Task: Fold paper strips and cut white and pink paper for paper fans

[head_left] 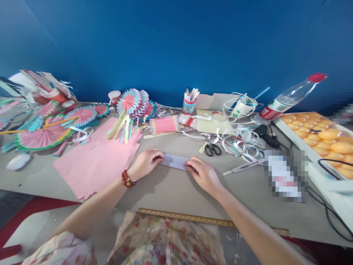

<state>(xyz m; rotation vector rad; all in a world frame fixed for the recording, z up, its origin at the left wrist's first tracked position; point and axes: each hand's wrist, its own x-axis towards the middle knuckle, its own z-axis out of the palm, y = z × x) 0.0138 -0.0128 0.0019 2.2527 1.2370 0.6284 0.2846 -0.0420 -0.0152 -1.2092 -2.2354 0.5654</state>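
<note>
A narrow folded strip of pale lilac paper [175, 161] lies on the grey table [171, 187] in front of me. My left hand [146, 162] pinches its left end with curled fingers; a red bead bracelet is on that wrist. At the strip's right end my right hand [203, 174] presses down, fingers curled over the paper.
Pink paper sheets [96, 160] lie left of the strip. Pleated paper fans [46, 127] and a striped pleated piece [164, 124] sit behind. Black scissors [212, 149], tape rolls [234, 143], a glue gun [266, 135], a plastic bottle [289, 97] and a tray of orange balls [322, 138] fill the right.
</note>
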